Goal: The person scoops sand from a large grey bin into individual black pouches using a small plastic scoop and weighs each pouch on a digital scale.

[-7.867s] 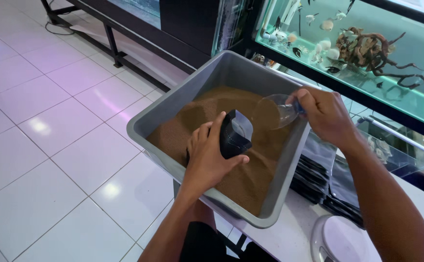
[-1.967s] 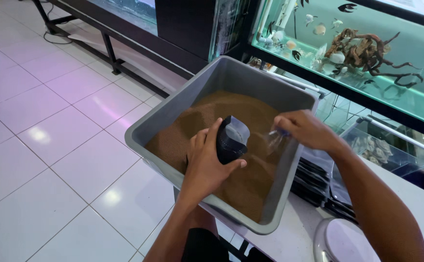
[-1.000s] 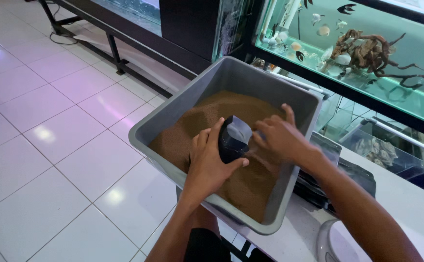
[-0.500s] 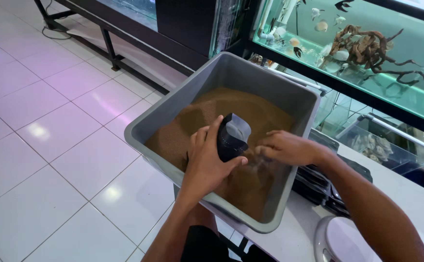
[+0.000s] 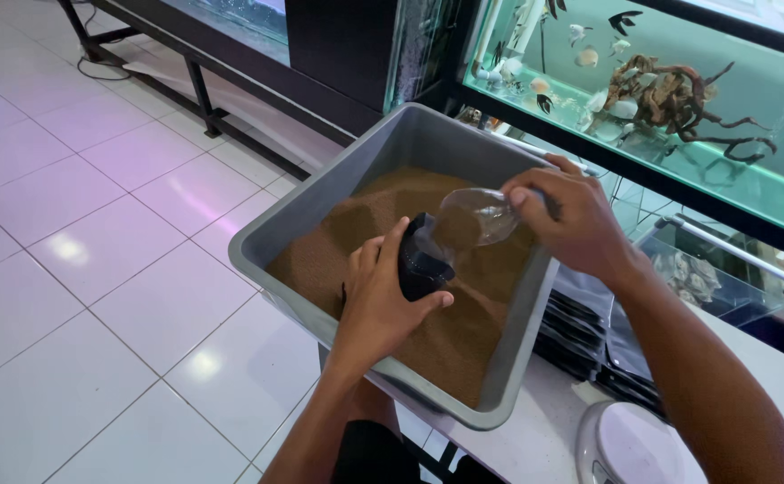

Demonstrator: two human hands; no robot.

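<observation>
A grey plastic tub [image 5: 369, 166] holds brown granules [image 5: 356, 229]. My left hand [image 5: 378, 300] grips a black pouch [image 5: 420, 260] upright over the granules, its mouth facing up. My right hand [image 5: 580, 220] holds a clear plastic scoop [image 5: 472, 215] tilted down at the pouch's mouth, with brown granules inside the scoop. Both hands are over the middle of the tub.
An aquarium [image 5: 679, 99] with driftwood and fish runs along the back right. A stack of black pouches [image 5: 589, 332] lies right of the tub, a white scale [image 5: 629, 444] at the bottom right. White tiled floor [image 5: 78, 269] spreads to the left; a dark metal stand [image 5: 203, 76] lines the back.
My right hand dipped the scoop into the granules, then lifted it filled and tipped it at the pouch's mouth. The left hand kept the pouch in place.
</observation>
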